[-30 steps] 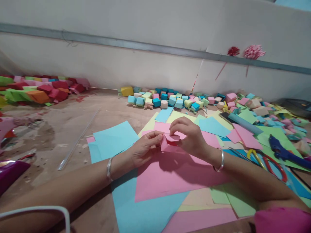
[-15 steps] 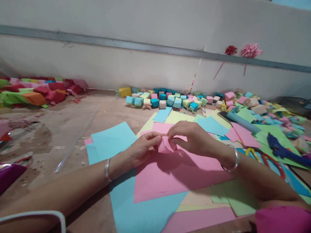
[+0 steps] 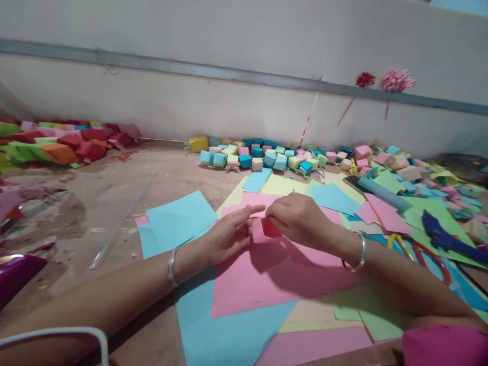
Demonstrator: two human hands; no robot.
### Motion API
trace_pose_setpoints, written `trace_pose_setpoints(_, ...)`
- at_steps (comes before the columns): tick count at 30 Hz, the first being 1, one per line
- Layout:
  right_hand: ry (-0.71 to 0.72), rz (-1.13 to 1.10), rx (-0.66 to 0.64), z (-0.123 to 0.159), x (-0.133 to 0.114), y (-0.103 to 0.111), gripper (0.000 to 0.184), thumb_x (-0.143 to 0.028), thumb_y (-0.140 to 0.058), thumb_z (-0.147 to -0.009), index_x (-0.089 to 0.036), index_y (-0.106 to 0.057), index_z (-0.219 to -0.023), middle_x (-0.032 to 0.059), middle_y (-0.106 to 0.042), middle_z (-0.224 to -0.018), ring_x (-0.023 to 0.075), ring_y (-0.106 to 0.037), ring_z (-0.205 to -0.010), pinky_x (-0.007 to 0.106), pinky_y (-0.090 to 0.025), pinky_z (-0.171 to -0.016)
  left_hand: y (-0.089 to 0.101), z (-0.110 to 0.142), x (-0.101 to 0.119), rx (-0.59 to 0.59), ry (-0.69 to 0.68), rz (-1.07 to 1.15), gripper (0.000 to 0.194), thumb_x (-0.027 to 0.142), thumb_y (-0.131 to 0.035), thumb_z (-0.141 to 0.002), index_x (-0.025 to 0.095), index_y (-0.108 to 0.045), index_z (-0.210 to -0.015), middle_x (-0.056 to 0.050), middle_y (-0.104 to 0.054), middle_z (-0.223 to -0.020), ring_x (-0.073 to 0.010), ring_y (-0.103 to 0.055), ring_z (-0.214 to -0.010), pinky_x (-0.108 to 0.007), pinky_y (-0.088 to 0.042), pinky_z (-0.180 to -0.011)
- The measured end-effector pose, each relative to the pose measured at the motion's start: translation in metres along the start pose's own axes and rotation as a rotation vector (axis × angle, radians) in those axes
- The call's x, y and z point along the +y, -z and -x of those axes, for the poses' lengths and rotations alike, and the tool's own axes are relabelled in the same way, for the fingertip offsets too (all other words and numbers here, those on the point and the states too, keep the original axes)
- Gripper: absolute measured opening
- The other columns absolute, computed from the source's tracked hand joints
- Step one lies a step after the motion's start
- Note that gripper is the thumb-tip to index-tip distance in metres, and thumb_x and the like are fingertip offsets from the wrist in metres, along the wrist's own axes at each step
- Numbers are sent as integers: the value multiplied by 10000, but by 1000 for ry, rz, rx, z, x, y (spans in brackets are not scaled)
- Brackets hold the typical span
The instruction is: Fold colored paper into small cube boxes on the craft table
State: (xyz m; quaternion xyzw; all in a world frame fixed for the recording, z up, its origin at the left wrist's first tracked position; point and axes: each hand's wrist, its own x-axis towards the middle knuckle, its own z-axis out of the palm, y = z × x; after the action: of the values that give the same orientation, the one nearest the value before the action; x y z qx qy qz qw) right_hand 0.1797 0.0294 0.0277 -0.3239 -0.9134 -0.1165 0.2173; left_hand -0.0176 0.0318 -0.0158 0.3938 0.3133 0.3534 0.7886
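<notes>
A small folded box of pink paper [image 3: 260, 231] is between my two hands, its hollow side facing up and right. My right hand [image 3: 299, 216] is closed on the box's right side, with the fingertips at its upper edge and partly hidden. My left hand [image 3: 231, 235] is beside the box's left wall, its fingers loosely apart; one digit stretches over the top and the others touch or nearly touch the wall. Below lies a large pink paper sheet [image 3: 259, 284], on top of a light blue sheet [image 3: 224, 330].
Blue sheets [image 3: 179, 218] lie left of my hands. Scissors [image 3: 427, 259] and a blue glue gun [image 3: 446, 236] are at the right. Small paper blocks [image 3: 244, 161] line the wall; more colourful blocks [image 3: 64, 145] pile up far left. A clear strip [image 3: 122, 223] lies on the table.
My left fingers have loosened from their pinch and stretched out. The right hand has curled closer onto the box, whose hollow inside now shows more.
</notes>
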Motion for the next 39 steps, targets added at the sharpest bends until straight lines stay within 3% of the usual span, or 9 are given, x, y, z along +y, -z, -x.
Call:
trace_pose_setpoints(4,33,93,52,1,-3,-7,257,-37,-441,-801,-174,-512,-596,4,-513,-558,117,-341,-522,292,-255,-560,-7,3,0,-171,159,127,392,491,-547,-895,161,-677,-1063,-119,-681,-974,-227,-653,-938,-354,-505,-876)
trace_pose_setpoints(8,41,111,71,0,-6,-8,249,-33,-436,-783,-173,-518,-594,2,-497,-561,119,-320,-529,290,-234,-559,-11,6,-3,-94,116,128,269,386,-566,-906,142,-675,-934,-100,-679,-938,-200,-644,-888,-348,-520,-845)
trace_pose_setpoints(12,9,76,-7,-1,-7,-8,217,-56,-456,-778,-175,-558,-628,-6,-501,-553,115,-320,-523,285,-216,-558,-15,9,-6,-8,119,83,245,367,-594,-888,136,-676,-886,-89,-669,-880,-168,-618,-782,-290,-526,-707)
trace_pose_setpoints(15,52,34,-42,1,-7,-9,226,-45,-466,-760,-172,-535,-586,-5,-519,-544,113,-331,-518,284,-217,-557,-18,10,-8,-10,130,71,266,381,-608,-874,125,-680,-870,-99,-668,-862,-177,-612,-773,-292,-523,-692)
trace_pose_setpoints(20,105,65,28,0,-10,-11,240,-27,-437,-733,-163,-514,-552,13,-518,-523,118,-321,-500,288,-237,-560,-21,13,-5,-49,156,46,190,319,-638,-835,132,-661,-810,-76,-664,-806,-165,-611,-743,-269,-518,-667)
trace_pose_setpoints(29,-70,-88,-303,2,-7,-5,175,-56,-480,-706,-173,-545,-592,-15,-568,-532,93,-305,-450,266,-188,-514,-19,16,-9,-103,224,-10,279,372,-585,-884,115,-665,-957,-101,-674,-890,-176,-650,-729,-323,-560,-679)
trace_pose_setpoints(35,-36,-91,-371,3,-13,-3,186,-46,-480,-721,-165,-558,-601,-9,-540,-506,98,-285,-466,261,-223,-532,-18,16,-4,-145,354,17,236,305,-576,-880,97,-661,-954,-112,-691,-844,-194,-671,-709,-369,-556,-742)
trace_pose_setpoints(39,-98,-140,-373,2,-10,-3,172,-34,-476,-714,-155,-558,-623,-2,-566,-546,92,-332,-485,247,-216,-520,-19,14,0,-135,343,57,264,325,-557,-896,102,-658,-996,-114,-701,-911,-199,-682,-774,-388,-536,-844)
